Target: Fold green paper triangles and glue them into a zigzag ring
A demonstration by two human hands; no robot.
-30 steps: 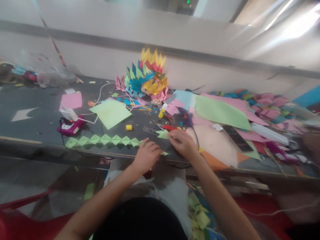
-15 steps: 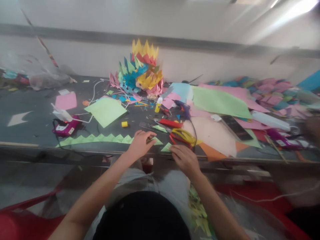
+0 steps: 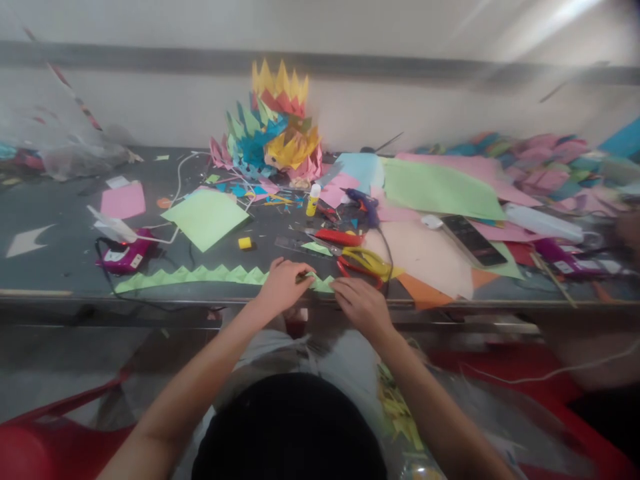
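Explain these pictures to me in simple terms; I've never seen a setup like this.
There is no machine here: a person works with two bare hands. One camera, worn on the head, takes every picture, looking forward and down.

On the long dark tabletop lies a pale-green folded paper strip with pointed peaks. The left hand is at its right end. The right hand has its fingertips at a small pale-green folded paper piece. The left hand hides whether piece and strip join, and blur hides how firmly either hand grips.

Beyond lie yellow-handled metal scissors, a purple glue gun and a flat pale-green paper sheet. Behind stands a many-coloured spiky paper model.
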